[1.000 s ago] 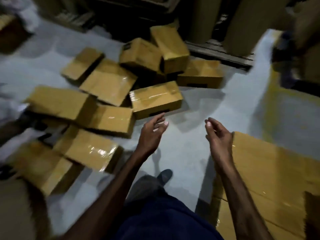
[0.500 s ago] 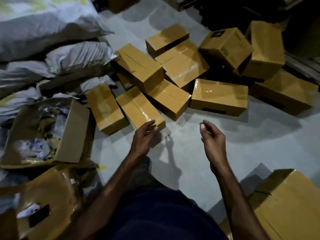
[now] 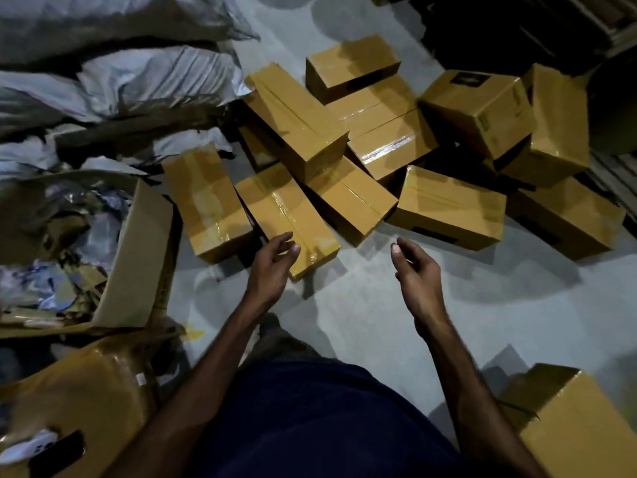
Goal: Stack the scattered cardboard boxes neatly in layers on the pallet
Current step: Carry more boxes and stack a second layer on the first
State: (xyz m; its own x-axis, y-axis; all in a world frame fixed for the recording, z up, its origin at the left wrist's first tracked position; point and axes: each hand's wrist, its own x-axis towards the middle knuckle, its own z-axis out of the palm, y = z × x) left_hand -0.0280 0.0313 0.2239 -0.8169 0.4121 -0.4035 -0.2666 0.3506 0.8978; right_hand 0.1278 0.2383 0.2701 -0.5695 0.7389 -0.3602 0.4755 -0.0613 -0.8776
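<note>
- Many boxes (image 3: 344,201) lie tumbled on the floor (image 3: 379,322), some leaning on each other; no pallet shows, so most stacking looks undone.
- Nearest box (image 3: 286,215) lies just ahead of the left hand (image 3: 272,267), whose fingers are loosely spread and grip nothing.
- Right hand (image 3: 418,270) hangs free over bare floor, fingers relaxed.
- Sacks (image 3: 120,81) and an open carton (image 3: 138,257) crowd the left; clear floor lies to the right.

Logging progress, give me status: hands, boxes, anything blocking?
Both hands empty, left hand over nearest box, right hand beside. Boxes on floor. Nothing blocking.
</note>
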